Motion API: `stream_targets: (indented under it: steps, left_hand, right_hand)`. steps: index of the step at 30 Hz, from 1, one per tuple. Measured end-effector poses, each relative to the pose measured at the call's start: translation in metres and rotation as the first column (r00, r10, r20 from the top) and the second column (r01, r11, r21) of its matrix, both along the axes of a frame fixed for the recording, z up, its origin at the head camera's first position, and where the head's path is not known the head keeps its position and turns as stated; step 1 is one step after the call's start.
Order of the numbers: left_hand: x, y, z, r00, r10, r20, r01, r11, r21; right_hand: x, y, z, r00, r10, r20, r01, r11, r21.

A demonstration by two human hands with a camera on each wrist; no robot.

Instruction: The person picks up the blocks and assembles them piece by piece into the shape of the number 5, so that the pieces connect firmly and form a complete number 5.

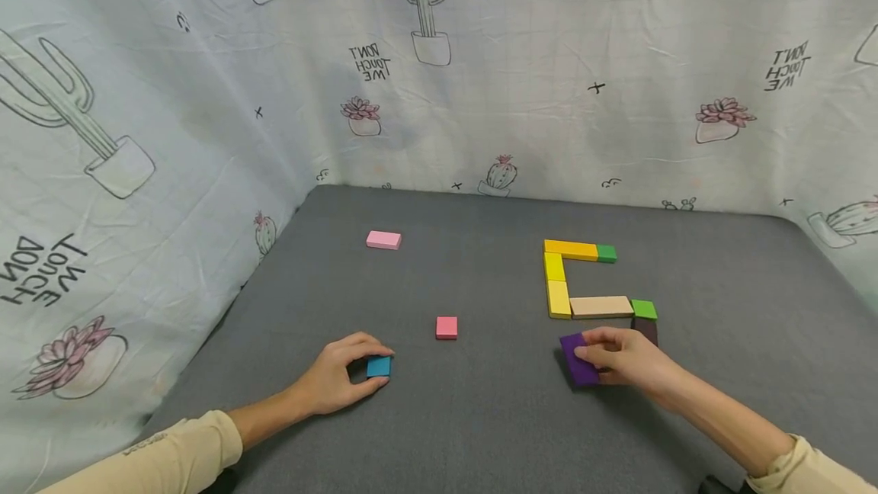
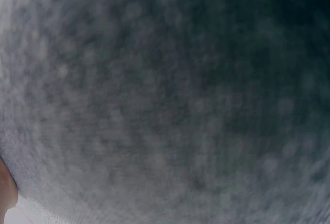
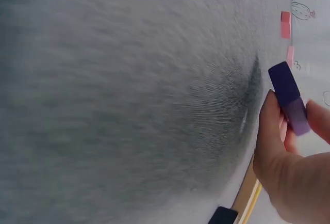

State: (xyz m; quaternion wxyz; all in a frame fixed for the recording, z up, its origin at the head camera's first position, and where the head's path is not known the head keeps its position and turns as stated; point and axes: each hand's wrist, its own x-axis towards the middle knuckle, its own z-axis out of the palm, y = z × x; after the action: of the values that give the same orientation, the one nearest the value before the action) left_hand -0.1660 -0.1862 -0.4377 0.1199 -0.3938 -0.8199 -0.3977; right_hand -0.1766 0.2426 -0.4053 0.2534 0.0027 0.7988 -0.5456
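Observation:
In the head view, my left hand (image 1: 341, 376) is low on the cloth, with its thumb and fingers curled about a small blue block (image 1: 379, 367). Only a bit of that hand shows at the left wrist view's edge. My right hand (image 1: 627, 360) pinches a purple block (image 1: 579, 360) between thumb and fingers, tilted and a little above the cloth. The right wrist view shows this purple block (image 3: 290, 97) from its narrow side. A dark brown block (image 1: 645, 330), partly hidden behind the right hand, touches a light green block (image 1: 644, 309).
A bent row runs from a green block (image 1: 607, 254) through an orange block (image 1: 571, 250), yellow blocks (image 1: 559, 299) and a beige block (image 1: 600, 307). A red-pink block (image 1: 447, 328) and a pale pink block (image 1: 383, 240) lie apart on the grey cloth (image 1: 480, 418). Printed curtains (image 1: 521, 97) surround it.

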Motion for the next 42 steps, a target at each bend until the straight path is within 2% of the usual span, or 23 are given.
stream_targets:
  steps: [7,12,15,18,21,24,27,34,42]
  left_hand:
    - [0.0,0.002,0.002,1.0,-0.002,-0.01,0.002,1.0,0.001]
    - [0.001,0.002,0.001,1.0,0.013,-0.017,-0.013,1.0,-0.005]
    - [-0.001,0.0,-0.007,1.0,0.015,-0.023,-0.016,1.0,-0.005]
    - [-0.007,-0.004,-0.02,0.999,0.018,-0.029,-0.018,1.0,-0.009]
    - [-0.012,-0.009,-0.032,0.999,0.028,-0.024,-0.029,0.999,-0.027]
    - [-0.014,-0.012,-0.038,0.999,0.042,-0.004,-0.042,0.998,-0.042]
    - [-0.015,-0.013,-0.038,0.999,0.045,0.003,-0.045,0.998,-0.045]
    - [-0.014,-0.012,-0.035,0.999,0.034,-0.02,-0.034,0.999,-0.031]
    - [-0.015,-0.013,-0.038,0.999,0.026,-0.042,-0.027,0.999,-0.027]
  right_hand:
    - [0.016,0.019,-0.004,0.983,-0.122,0.14,0.127,0.991,-0.031]
    - [0.024,0.031,-0.007,0.966,-0.179,0.188,0.198,0.976,-0.089]
    - [0.029,0.037,-0.009,0.957,-0.202,0.209,0.232,0.964,-0.13]
    - [0.032,0.042,-0.01,0.948,-0.229,0.222,0.266,0.951,-0.156]
    - [0.035,0.047,-0.009,0.942,-0.25,0.224,0.287,0.946,-0.15]
    - [0.038,0.053,-0.006,0.939,-0.258,0.226,0.292,0.948,-0.129]
    - [0.04,0.059,-0.004,0.936,-0.258,0.239,0.294,0.947,-0.128]
    - [0.037,0.062,-0.003,0.912,-0.302,0.278,0.353,0.923,-0.154]
    - [0.032,0.059,-0.003,0.912,-0.321,0.255,0.356,0.929,-0.104]
